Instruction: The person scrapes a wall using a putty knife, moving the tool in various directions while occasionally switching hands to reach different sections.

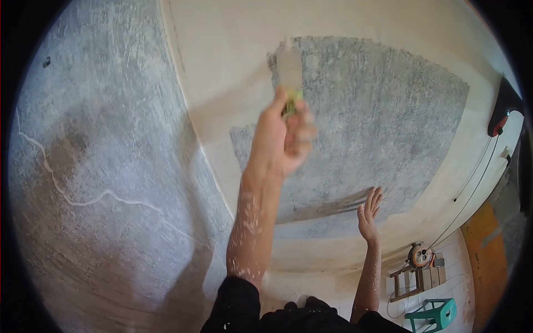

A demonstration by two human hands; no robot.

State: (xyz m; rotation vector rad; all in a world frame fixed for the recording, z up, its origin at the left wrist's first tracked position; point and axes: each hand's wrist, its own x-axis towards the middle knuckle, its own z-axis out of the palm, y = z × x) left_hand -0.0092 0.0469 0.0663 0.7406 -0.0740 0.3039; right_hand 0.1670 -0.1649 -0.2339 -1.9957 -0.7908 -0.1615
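Observation:
My left hand [283,133] is raised before the wall, its fingers wrapped round the handle of a putty knife [289,72]. The pale blade points up and overlaps the upper left edge of a rough grey patch [377,111] on the cream wall [222,61]. Motion blurs the fingers and the tool. Lower right, my right hand [370,213] has its fingers spread against the patch's lower part and holds nothing. White specks dot both forearms.
A mottled grey wall [111,150] with a pale crack-like line fills the left. At lower right are a cable reel [421,256], a wooden stand [426,279] and a green stool [446,314]. A dark and red object [502,108] with hanging cords is at far right.

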